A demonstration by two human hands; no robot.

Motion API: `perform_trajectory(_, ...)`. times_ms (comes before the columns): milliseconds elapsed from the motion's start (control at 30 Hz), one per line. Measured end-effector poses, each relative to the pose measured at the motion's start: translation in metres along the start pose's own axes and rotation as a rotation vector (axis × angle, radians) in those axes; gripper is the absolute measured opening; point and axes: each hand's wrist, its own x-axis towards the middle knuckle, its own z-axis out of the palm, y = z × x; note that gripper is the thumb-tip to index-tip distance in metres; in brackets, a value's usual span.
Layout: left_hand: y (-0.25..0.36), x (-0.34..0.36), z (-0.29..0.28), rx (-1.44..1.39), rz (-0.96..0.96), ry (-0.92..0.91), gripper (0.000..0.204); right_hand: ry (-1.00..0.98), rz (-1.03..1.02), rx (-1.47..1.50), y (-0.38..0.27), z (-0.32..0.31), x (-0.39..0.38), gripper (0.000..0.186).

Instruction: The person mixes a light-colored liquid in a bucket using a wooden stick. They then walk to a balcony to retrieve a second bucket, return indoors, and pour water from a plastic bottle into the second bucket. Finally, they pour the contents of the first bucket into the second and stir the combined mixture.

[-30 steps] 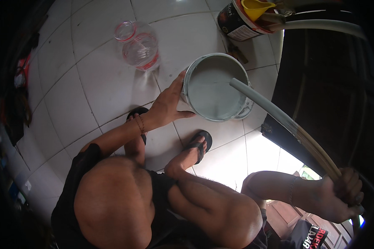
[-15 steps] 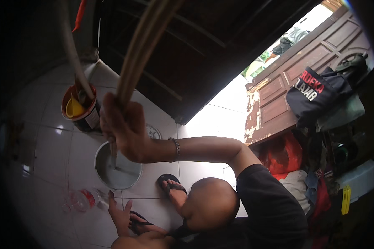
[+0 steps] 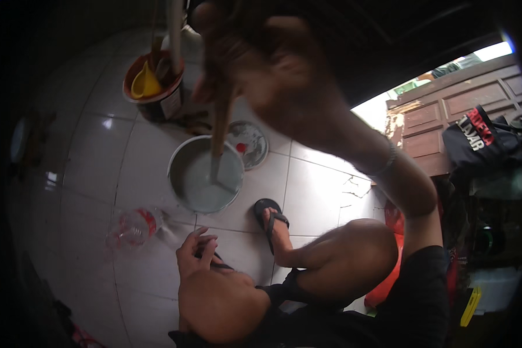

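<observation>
My right hand [image 3: 267,75], slightly blurred, is closed around a long wooden stick [image 3: 221,124]. The stick slants down, and its lower end reaches into a round bucket [image 3: 183,162] of pale grey liquid. How deep the tip goes is hidden by the liquid. Beside my left knee, below the bucket, my left hand [image 3: 195,250] is open and holds nothing, its fingers loosely bent. A round, stained lid [image 3: 260,152] with a red spot lies on the tiles just right of the bucket.
A dark pail [image 3: 151,110] with a yellow funnel [image 3: 145,83] stands beyond the bucket. A clear plastic bottle [image 3: 131,229] lies to its lower left. My sandalled foot [image 3: 271,223] is close by. A brown panelled door [image 3: 426,119] with a black bag [image 3: 481,142] stands at right.
My right hand has moved up and to the right in view, still gripping the stick. The bucket and pail appear shifted right as the view turned. My left hand's fingers are more bent.
</observation>
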Motion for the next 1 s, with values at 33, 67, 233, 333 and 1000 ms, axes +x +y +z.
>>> perform_trajectory(33, -0.003, 0.004, 0.003, -0.01, 0.001, -0.061, 0.038, 0.054, 0.004, 0.036, -0.001, -0.007, -0.008, 0.027)
perform_trajectory(67, -0.007, 0.007, 0.004, -0.022, 0.006, -0.123, 0.037, 0.082, 0.015, 0.061, -0.005, -0.013, -0.015, 0.026)
perform_trajectory(233, -0.002, 0.006, -0.011, -0.078, -0.034, -0.088, 0.033, -0.095, -0.246, -0.077, -0.009, 0.003, 0.001, 0.034)
perform_trajectory(333, 0.015, -0.003, -0.014, 0.02, -0.005, -0.027, 0.032, -0.112, -0.43, -0.21, 0.011, -0.012, -0.002, 0.03)
perform_trajectory(1000, 0.29, -0.019, 0.021, 1.12, 1.085, 0.65, 0.044, -0.01, -0.317, 0.065, 0.009, 0.015, -0.038, 0.031)
